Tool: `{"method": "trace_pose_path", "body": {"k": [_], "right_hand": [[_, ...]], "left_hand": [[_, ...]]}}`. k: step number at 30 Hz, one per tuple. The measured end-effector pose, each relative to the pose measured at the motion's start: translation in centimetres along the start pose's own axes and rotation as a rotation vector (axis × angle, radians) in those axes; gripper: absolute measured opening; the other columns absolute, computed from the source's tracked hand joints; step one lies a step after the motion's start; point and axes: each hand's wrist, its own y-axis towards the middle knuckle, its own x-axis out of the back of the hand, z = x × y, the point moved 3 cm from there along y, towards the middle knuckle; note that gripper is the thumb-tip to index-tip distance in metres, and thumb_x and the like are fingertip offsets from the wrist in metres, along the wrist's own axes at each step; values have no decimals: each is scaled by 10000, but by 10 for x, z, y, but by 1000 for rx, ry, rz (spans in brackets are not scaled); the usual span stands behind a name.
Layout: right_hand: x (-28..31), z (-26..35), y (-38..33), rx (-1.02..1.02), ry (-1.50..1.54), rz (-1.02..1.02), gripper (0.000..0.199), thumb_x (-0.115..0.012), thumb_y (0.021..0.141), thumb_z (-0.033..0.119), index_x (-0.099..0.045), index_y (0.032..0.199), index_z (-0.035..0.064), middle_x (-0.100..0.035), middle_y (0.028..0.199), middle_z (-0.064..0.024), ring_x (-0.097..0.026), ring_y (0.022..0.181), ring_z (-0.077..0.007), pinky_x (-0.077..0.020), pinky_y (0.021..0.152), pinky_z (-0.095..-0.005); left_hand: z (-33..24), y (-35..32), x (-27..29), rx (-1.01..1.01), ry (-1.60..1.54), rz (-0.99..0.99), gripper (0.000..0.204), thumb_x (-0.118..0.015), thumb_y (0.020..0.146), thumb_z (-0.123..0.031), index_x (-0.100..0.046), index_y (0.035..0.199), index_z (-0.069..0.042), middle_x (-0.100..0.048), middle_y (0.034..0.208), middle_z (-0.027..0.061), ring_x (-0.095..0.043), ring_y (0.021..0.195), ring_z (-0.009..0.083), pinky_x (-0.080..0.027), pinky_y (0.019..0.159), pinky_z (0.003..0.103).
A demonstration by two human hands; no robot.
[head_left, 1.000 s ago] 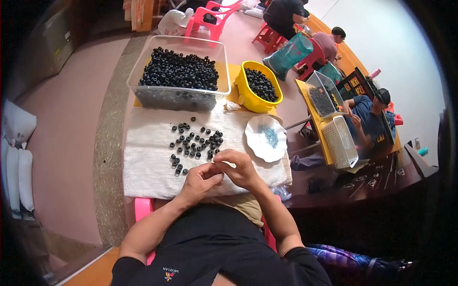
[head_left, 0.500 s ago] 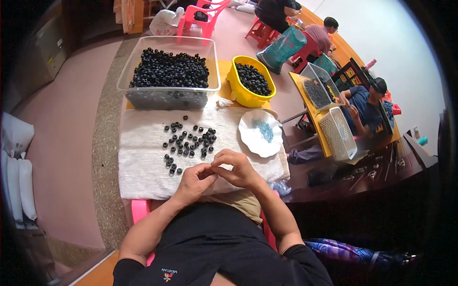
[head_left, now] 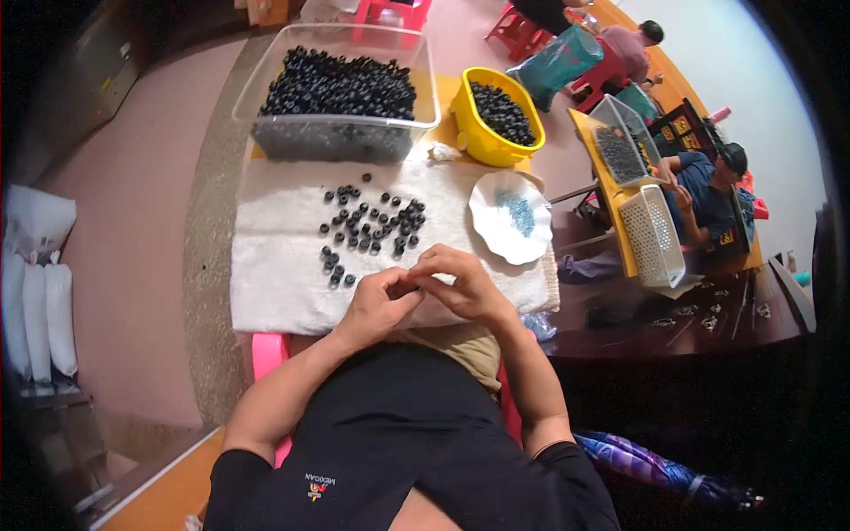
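Black small rings [head_left: 370, 223] lie scattered on a white towel [head_left: 283, 283] spread over the table, just ahead of the two hands. Left hand [head_left: 376, 305] and right hand [head_left: 460, 285] meet fingertip to fingertip at the near edge of the towel, both pinched together over something too small to make out; whether a ring is held between them cannot be told. A few rings lie just beside the left hand's knuckles.

To the right of the loose rings sits a white scalloped plate [head_left: 496, 239] holding a small heap of pale blue pieces [head_left: 518, 211]. Beyond the towel stands a clear plastic tub [head_left: 336, 137] filled high with black rings, and to its right a yellow bowl [head_left: 474, 142], also holding black rings. A yellow table edge [head_left: 447, 88] shows between tub and bowl.

Farther right, well apart, another person in a blue shirt [head_left: 704, 190] sits at a second table with a white basket [head_left: 655, 234] and a clear tub [head_left: 620, 142]. White sacks [head_left: 35, 292] stand at the left on the floor.
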Motion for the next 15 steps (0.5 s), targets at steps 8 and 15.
{"method": "trace_pose_path", "body": {"k": [8, 15], "right_hand": [[10, -18, -12, -294, 345, 46, 104, -674, 885, -40, -665, 986, -20, -616, 998, -44, -578, 924, -107, -456, 784, -230], [9, -14, -17, -371, 463, 67, 85, -679, 904, 21, -668, 977, -21, -621, 945, -13, -574, 885, -69, -452, 790, -224]], "left_hand": [[11, 4, 0, -30, -208, 7, 127, -679, 905, -51, -665, 1022, -5, -658, 883, -14, -591, 780, 43, -485, 699, 209], [7, 2, 1, -8, -284, 48, 131, -682, 907, -49, -651, 1027, -7, -656, 887, -7, -599, 794, 53, -499, 714, 219]]}}
